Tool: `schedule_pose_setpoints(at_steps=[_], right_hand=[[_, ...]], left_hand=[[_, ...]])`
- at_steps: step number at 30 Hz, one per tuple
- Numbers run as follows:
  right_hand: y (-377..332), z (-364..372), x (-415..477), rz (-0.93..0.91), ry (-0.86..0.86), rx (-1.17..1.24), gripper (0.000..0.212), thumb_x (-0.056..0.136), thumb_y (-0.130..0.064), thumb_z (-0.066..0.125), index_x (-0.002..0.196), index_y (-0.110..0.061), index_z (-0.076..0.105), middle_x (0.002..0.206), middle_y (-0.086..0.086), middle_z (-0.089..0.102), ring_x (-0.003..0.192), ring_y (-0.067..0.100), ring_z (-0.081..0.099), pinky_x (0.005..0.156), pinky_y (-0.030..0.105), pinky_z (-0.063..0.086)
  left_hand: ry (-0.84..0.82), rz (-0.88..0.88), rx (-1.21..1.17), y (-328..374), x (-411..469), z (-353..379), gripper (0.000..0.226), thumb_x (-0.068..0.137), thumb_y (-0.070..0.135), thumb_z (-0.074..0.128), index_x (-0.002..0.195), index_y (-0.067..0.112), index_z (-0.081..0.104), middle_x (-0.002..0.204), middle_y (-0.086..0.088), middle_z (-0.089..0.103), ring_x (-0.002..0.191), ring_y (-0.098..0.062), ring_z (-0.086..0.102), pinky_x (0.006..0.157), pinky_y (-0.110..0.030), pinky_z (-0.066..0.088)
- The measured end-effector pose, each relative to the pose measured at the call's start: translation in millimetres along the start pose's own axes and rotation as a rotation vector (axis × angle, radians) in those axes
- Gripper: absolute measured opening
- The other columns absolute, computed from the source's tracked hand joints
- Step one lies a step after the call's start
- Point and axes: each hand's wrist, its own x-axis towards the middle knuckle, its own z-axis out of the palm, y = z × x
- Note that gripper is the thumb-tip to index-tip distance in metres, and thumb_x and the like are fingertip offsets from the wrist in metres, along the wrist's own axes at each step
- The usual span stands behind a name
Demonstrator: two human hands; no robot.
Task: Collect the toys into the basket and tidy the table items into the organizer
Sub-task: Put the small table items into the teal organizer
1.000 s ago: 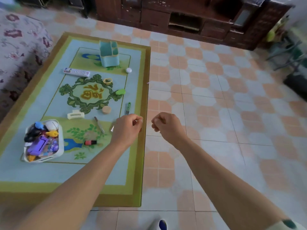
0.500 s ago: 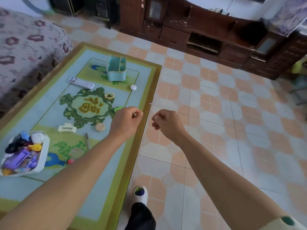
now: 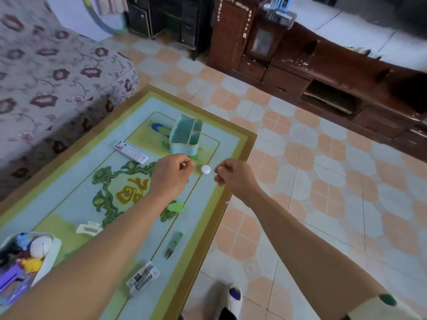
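A teal organizer (image 3: pixel 186 135) with several compartments stands at the far end of the table (image 3: pixel 233 158). My left hand (image 3: pixel 172 175) hovers just in front of it, fingers curled shut with nothing seen in them. My right hand (image 3: pixel 233 177) is beside it, also curled shut. A small white round item (image 3: pixel 205 169) lies on the table between the two hands. A white basket (image 3: pixel 49 252) full of toys sits at the near left. A remote (image 3: pixel 130 152), a green item (image 3: pixel 176 207), a white hair clip (image 3: pixel 89 228), green clippers (image 3: pixel 173 244) and a clear stapler-like item (image 3: pixel 143 277) lie scattered on the table.
A floral sofa (image 3: pixel 46 77) runs along the table's left side. Dark wooden cabinets (image 3: pixel 323 72) line the far wall. Tiled floor (image 3: pixel 323 192) lies to the right, and my slippered foot (image 3: pixel 234 294) stands by the table's near right edge.
I have stepped forward along the table, so the organizer is much nearer. Both hands, still curled shut, now hover by the white round item.
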Motion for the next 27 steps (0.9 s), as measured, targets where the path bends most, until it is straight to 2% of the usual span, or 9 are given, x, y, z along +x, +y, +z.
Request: schedule_pose_setpoints(at_steps=[4, 6, 13, 17, 19, 21, 23, 25, 27], right_hand=[[-1, 5, 80, 0.015, -0.073, -0.023, 0.021, 0.091, -0.008, 0.046, 0.084, -0.005, 0.065, 0.082, 0.014, 0.072, 0.063, 0.016, 0.062, 0.056, 0.023, 0.047], [4, 10, 124, 0.015, -0.122, -0.041, 0.021, 0.091, -0.008, 0.045, 0.084, -0.006, 0.065, 0.083, 0.015, 0.072, 0.064, 0.016, 0.062, 0.054, 0.023, 0.046], [39, 40, 283, 0.091, -0.195, -0.113, 0.020, 0.089, -0.009, 0.046, 0.085, -0.007, 0.066, 0.083, 0.012, 0.072, 0.069, 0.020, 0.065, 0.075, 0.039, 0.056], [68, 69, 353, 0.172, -0.222, -0.172, 0.018, 0.091, -0.013, 0.045, 0.094, -0.006, 0.060, 0.096, 0.011, 0.066, 0.090, 0.032, 0.065, 0.077, 0.045, 0.055], [77, 83, 374, 0.223, -0.237, -0.190, 0.015, 0.092, -0.018, 0.046, 0.101, -0.009, 0.054, 0.101, 0.006, 0.059, 0.087, 0.027, 0.061, 0.073, 0.041, 0.052], [85, 101, 396, 0.277, -0.259, -0.216, 0.026, 0.093, -0.023, 0.046, 0.117, -0.012, 0.046, 0.107, 0.002, 0.051, 0.083, 0.020, 0.053, 0.068, 0.034, 0.046], [91, 115, 413, 0.342, -0.274, -0.206, 0.042, 0.092, -0.024, 0.046, 0.130, -0.011, 0.036, 0.101, 0.001, 0.048, 0.075, 0.016, 0.050, 0.059, 0.030, 0.041], [100, 131, 425, 0.406, -0.285, -0.193, 0.049, 0.090, -0.022, 0.047, 0.134, -0.010, 0.029, 0.090, 0.002, 0.048, 0.067, 0.015, 0.049, 0.050, 0.028, 0.038], [107, 142, 432, 0.442, -0.294, -0.176, 0.055, 0.089, -0.018, 0.047, 0.139, -0.012, 0.023, 0.091, 0.005, 0.049, 0.066, 0.018, 0.050, 0.052, 0.030, 0.042]], left_hand=[[0.047, -0.082, -0.021, -12, 61, 17, 0.027, 0.093, 0.019, 0.056, 0.073, 0.005, 0.067, 0.057, -0.009, 0.065, 0.060, -0.026, 0.066, 0.066, -0.043, 0.054], [0.076, -0.133, -0.016, -21, 93, 30, 0.025, 0.093, 0.019, 0.056, 0.077, 0.006, 0.069, 0.059, -0.008, 0.066, 0.062, -0.026, 0.066, 0.066, -0.041, 0.053], [0.133, -0.343, -0.008, -75, 209, 88, 0.025, 0.094, 0.021, 0.052, 0.087, 0.008, 0.072, 0.074, -0.009, 0.070, 0.075, -0.029, 0.065, 0.073, -0.042, 0.054], [0.149, -0.463, 0.027, -119, 249, 125, 0.025, 0.094, 0.020, 0.051, 0.090, 0.007, 0.072, 0.081, -0.008, 0.070, 0.076, -0.025, 0.060, 0.068, -0.032, 0.045], [0.151, -0.497, 0.055, -136, 259, 136, 0.024, 0.093, 0.017, 0.050, 0.087, 0.005, 0.070, 0.077, -0.010, 0.068, 0.074, -0.028, 0.060, 0.066, -0.036, 0.044], [0.165, -0.513, 0.083, -156, 272, 145, 0.022, 0.092, 0.014, 0.049, 0.087, 0.005, 0.069, 0.077, -0.011, 0.066, 0.075, -0.031, 0.059, 0.066, -0.039, 0.045], [0.191, -0.523, 0.082, -172, 282, 150, 0.023, 0.092, 0.013, 0.050, 0.103, 0.008, 0.069, 0.096, -0.010, 0.065, 0.087, -0.029, 0.060, 0.077, -0.037, 0.046], [0.211, -0.556, 0.081, -188, 289, 155, 0.032, 0.092, 0.014, 0.052, 0.122, 0.010, 0.063, 0.115, -0.011, 0.061, 0.100, -0.029, 0.059, 0.087, -0.035, 0.045], [0.211, -0.572, 0.080, -200, 293, 160, 0.036, 0.092, 0.013, 0.053, 0.127, 0.010, 0.060, 0.121, -0.014, 0.059, 0.104, -0.031, 0.058, 0.089, -0.034, 0.043]])
